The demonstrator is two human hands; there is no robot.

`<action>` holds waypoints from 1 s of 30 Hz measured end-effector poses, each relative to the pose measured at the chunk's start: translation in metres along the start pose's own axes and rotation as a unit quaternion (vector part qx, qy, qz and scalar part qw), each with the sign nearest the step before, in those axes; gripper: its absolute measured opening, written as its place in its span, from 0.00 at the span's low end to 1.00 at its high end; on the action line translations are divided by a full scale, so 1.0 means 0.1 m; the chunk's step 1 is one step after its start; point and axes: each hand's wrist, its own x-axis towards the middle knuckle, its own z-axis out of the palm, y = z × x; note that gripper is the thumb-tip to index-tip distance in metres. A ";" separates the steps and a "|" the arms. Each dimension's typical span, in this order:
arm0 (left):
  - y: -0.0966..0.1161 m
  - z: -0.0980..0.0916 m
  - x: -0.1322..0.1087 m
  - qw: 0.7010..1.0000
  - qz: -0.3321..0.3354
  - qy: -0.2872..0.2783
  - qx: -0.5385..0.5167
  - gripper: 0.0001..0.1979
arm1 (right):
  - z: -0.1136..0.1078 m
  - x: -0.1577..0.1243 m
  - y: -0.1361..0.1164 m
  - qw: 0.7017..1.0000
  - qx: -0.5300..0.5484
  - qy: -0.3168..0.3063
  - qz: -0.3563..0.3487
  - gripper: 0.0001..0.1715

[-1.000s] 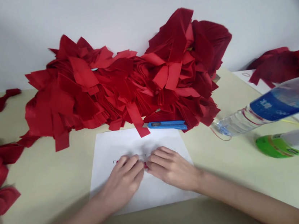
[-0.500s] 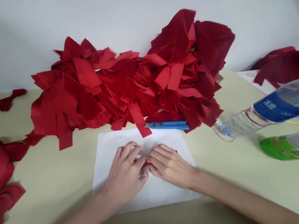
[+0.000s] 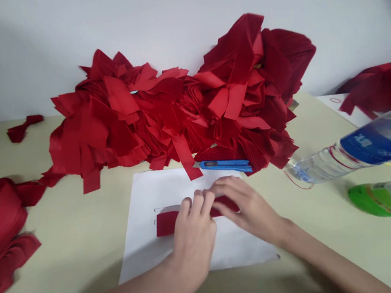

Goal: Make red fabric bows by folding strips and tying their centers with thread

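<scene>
**Entry: one red strip (image 3: 167,223) lying across a sheet, pinned under two hands**

Item one, as I log it from my remote station: the red strip lies flat and roughly level on a white paper sheet (image 3: 138,241), running under both hands. Its left end shows clear to the left of the left fingers (image 3: 197,203), and its right end shows just below the right fingers (image 3: 224,191).

Item two, left hand (image 3: 193,242): fingers slightly apart, tips pressing on the strip.

Item three, right hand (image 3: 249,209): fingers close together, resting on the strip's far half. I cannot tell whether either hand pinches it or only presses.

Item four, beyond the fingers: a blue box cutter (image 3: 224,165) at the sheet's top edge, backed by a heap of red strips (image 3: 164,122) on the table (image 3: 60,239). One strip from the heap overhangs the sheet.

Risks, as I judge them: lifting one hand early could let the strip shift off the thin dark line (image 3: 154,210) beside its left end. A careless reach forward could knock the cutter or drag the overhanging strip onto the sheet, and a hand brushing the heap could start it sliding.
</scene>
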 end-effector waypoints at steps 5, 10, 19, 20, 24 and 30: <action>0.09 -0.09 0.06 0.988 -0.051 -0.148 -0.003 0.10 | -0.24 -0.14 0.20 0.988 -0.032 0.084 0.125 0.09; 0.16 -0.12 0.05 0.980 -0.059 -0.187 -0.025 0.14 | -0.19 -0.21 0.23 0.982 0.015 0.015 0.190 0.07; -0.11 -0.16 0.06 0.970 -0.073 -0.212 -0.092 0.12 | 0.05 -0.08 -0.08 0.996 -0.010 -0.088 0.027 0.17; -0.15 -0.16 0.05 0.970 -0.076 -0.210 -0.098 0.12 | 0.10 -0.06 -0.11 0.995 -0.014 -0.094 0.026 0.15; -0.23 -0.14 0.00 0.970 -0.084 -0.197 -0.119 0.13 | 0.23 -0.02 -0.14 0.996 -0.025 -0.081 0.016 0.06; -0.25 -0.10 -0.01 0.968 -0.098 -0.187 -0.135 0.12 | 0.29 0.01 -0.09 0.999 -0.005 -0.052 -0.007 0.06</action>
